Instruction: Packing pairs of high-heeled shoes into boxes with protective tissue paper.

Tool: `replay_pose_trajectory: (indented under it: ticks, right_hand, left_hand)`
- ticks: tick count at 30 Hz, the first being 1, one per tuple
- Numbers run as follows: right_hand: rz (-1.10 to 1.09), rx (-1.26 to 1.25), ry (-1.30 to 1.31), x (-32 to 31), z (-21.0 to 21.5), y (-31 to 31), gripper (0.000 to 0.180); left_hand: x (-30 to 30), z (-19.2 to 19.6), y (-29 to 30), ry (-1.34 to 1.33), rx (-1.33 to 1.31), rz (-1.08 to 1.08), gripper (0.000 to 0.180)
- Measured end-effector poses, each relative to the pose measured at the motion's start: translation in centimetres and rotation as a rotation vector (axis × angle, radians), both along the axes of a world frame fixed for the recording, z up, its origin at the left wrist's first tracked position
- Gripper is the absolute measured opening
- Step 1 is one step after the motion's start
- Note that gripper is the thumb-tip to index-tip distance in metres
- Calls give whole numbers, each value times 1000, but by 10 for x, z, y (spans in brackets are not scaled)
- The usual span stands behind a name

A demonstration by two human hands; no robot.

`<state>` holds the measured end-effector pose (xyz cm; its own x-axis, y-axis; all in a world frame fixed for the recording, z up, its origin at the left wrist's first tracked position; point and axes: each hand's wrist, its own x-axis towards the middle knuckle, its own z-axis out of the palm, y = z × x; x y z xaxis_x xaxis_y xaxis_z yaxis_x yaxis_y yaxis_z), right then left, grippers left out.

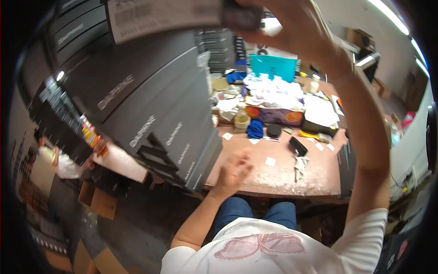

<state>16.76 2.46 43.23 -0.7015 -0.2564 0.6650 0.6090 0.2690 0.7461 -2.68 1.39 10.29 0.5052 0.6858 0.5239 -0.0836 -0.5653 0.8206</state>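
The right hand (296,35) grips one end of a dark, oblong, pale-labelled box (242,16), raised near stacked matte-grey boxes (150,100); the left hand (234,171), empty and loosely open, hovers above the flecked worktop (269,176).

The right hand (299,34) holds a labelled box (166,18).

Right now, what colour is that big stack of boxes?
The stack of boxes is dark grey with pale lettering, best seen in the head view.
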Motion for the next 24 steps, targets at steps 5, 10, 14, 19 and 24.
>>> replay_pose_trajectory:
  ticks: [5,10,14,19,24]
  right_hand:
    - [-78,-376,471,73,-185,-113,50]
    - [-122,-830,249,67,-345,-169,15]
    - [-40,-1498,739,51,-465,-181,45]
    - [-425,-1469,1261,51,-475,-141,78]
    - [-432,-1980,1477,117,-468,-105,59]
  left_hand:
    - [26,15,30,-596,-511,-318,50]
    - [36,-79,54,-417,-1044,-302,85]
    - [38,-205,23,117,-1070,50,46]
    - [53,-217,-25,-122,-1123,22,40]
    - [73,-189,-16,-340,-1351,-82,63]
